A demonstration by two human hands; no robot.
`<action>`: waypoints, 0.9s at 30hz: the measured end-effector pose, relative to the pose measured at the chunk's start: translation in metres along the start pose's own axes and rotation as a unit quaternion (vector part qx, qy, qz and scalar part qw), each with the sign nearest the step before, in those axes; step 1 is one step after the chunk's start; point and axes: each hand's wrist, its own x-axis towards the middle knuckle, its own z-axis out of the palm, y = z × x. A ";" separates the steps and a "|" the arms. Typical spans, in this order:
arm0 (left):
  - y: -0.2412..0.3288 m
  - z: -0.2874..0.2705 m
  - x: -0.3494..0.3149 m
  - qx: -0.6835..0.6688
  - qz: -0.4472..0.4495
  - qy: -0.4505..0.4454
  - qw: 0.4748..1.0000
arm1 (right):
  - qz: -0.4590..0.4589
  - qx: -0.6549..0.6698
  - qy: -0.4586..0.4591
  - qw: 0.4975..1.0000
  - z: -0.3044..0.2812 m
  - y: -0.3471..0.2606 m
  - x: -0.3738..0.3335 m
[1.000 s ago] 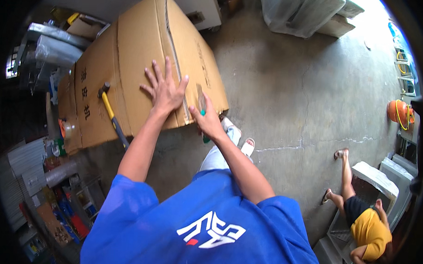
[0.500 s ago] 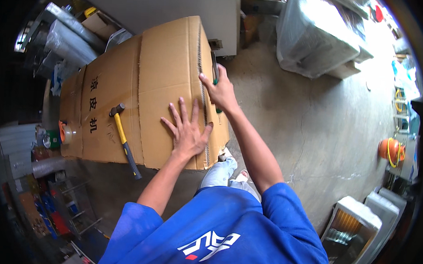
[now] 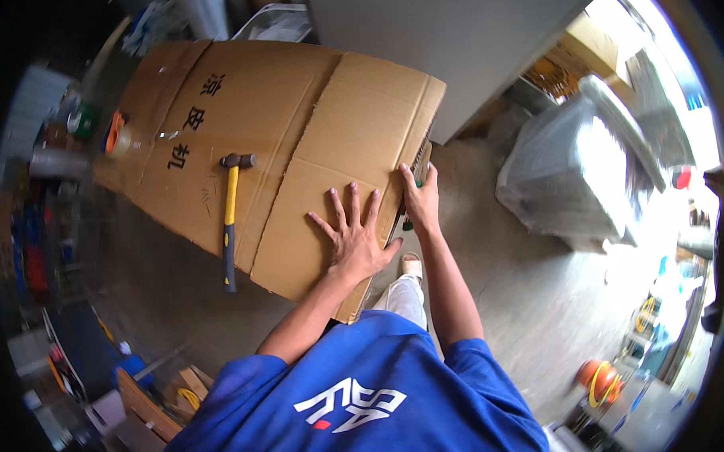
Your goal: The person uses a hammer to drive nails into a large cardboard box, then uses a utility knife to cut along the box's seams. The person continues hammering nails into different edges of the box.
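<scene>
While the large cardboard box (image 3: 374, 119) fills the middle and left, a roll of orange-and-clear tape (image 3: 121, 135) sits on its left end. Right of that, a hammer (image 3: 230, 213) lies on top, its handle poking past the near edge; since a knock could tip it off, it seems better set farther in.

The left hand (image 3: 355, 246) presses flat near the right end, fingers spread, gripping nothing. That broad palm should brace the cardboard well, though the thumb reaches the edge and would be safer drawn back from the tool's line. At that right edge, the right hand (image 3: 421, 200) is closed around a green-handled tool (image 3: 408, 225), thumb on the rim; the working end is hidden. Short, controlled strokes along the edge look wisest. Farther right stands a plastic-wrapped bundle (image 3: 551, 181), well apart.
</scene>
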 end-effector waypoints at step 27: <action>-0.007 0.022 -0.004 -0.113 -0.212 0.180 0.954 | -0.415 -0.327 -0.356 0.771 0.206 -0.112 -0.003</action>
